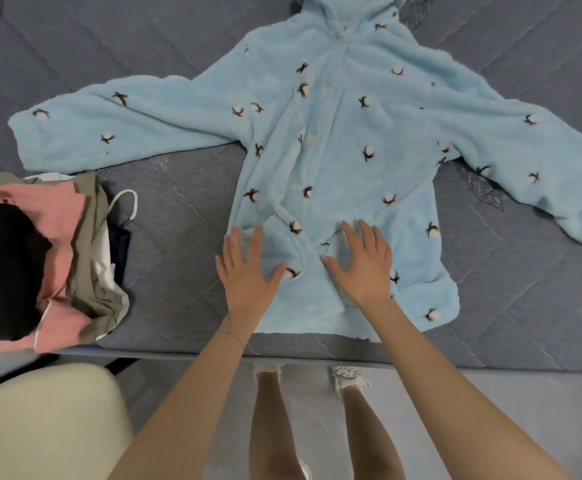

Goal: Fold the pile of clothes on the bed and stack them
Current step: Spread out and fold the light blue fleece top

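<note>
Leftmost on the grey bed (185, 209), a pile of clothes (85, 244) in pink, olive, black and white. Then, spread flat mid-bed, a pale blue hooded robe (345, 133), sleeves out. Pressed on its lower front, left hand (248, 271) and right hand (362, 268), each grip wide, fingers straight.

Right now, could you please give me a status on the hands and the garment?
Both open: left hand and right hand flat on the blue hooded robe. Spread out, unfolded; clothes pile at left.
</note>
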The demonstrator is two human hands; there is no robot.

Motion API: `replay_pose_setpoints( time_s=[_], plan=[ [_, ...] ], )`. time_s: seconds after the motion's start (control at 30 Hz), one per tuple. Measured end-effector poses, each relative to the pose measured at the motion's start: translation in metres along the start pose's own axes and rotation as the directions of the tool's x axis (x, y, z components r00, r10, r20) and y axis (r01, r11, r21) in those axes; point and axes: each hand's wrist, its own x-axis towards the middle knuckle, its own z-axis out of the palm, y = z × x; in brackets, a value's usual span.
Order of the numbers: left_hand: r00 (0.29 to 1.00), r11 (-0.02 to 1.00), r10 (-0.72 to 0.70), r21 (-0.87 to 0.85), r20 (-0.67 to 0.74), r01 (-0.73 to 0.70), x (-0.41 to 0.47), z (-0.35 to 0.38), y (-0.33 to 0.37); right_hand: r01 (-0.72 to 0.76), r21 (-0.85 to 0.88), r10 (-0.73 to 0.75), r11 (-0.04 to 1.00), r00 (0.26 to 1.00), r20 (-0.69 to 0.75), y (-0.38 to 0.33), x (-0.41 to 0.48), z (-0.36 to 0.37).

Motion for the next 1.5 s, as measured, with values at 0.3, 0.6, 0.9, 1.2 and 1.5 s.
replay_pose_setpoints(
  time_s=[0.3,0.6,0.9,1.2,1.5],
  plan=[
    [0.951,0.919,-0.309,-0.250,0.029,0.306,-0.037,0.024,0.008,-0.275,-0.001,0.274,0.961,0.959,0.072,0.091,-0.032,-0.011],
    [0.948,0.937,-0.317,-0.169,-0.037,0.307,-0.050,0.030,0.014,-0.229,-0.225,0.254,0.947,0.963,0.091,0.106,-0.023,-0.015],
    [0.987,0.967,-0.157,-0.209,-0.032,0.147,-0.053,0.003,0.001,-0.394,0.163,0.410,0.904,0.909,-0.074,0.125,-0.044,-0.044],
    [0.978,0.983,-0.181,-0.061,-0.105,0.176,-0.067,-0.030,-0.019,-0.412,0.517,0.605,0.751,0.742,-0.288,0.130,-0.058,-0.077],
    [0.992,0.982,-0.124,0.146,0.015,0.121,-0.064,-0.012,-0.008,-0.415,0.189,0.448,0.890,0.873,-0.194,0.129,-0.072,-0.055]
  ],
)
